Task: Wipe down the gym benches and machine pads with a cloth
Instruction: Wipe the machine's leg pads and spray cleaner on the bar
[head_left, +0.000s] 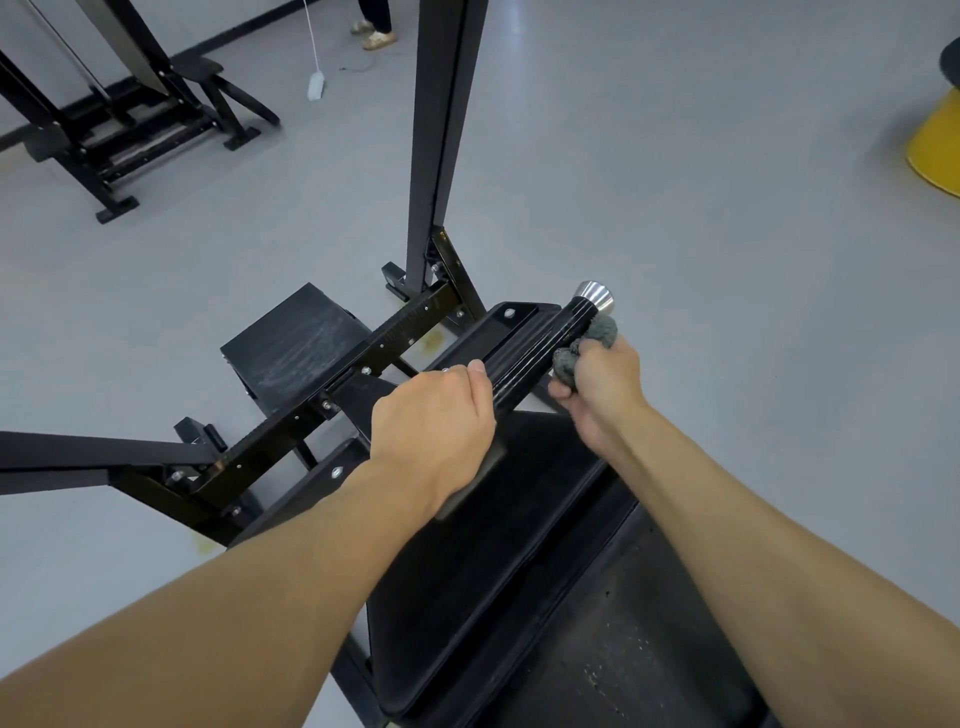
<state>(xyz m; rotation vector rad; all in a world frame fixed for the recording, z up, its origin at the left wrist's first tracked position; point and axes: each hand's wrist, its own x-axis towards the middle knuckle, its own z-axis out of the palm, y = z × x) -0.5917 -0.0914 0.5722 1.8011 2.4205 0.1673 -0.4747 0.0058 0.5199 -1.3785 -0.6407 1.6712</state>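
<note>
A black ribbed handle grip (535, 348) with a silver end cap (595, 297) juts out over a black padded seat (483, 566) of a gym machine. My left hand (436, 426) grips the near part of the handle. A bunched grey cloth (584, 345) is held in my right hand (602, 384), pressed against the handle's right side just below the silver cap. A second black pad (293, 343) lies lower, to the left of the handle.
A black upright post (441, 135) rises behind the handle, with a bolted frame bar (332, 384) running left. Another black machine (119, 114) stands at the far left. A yellow object (935, 140) sits at the right edge. A person's feet (374, 34) show at the top.
</note>
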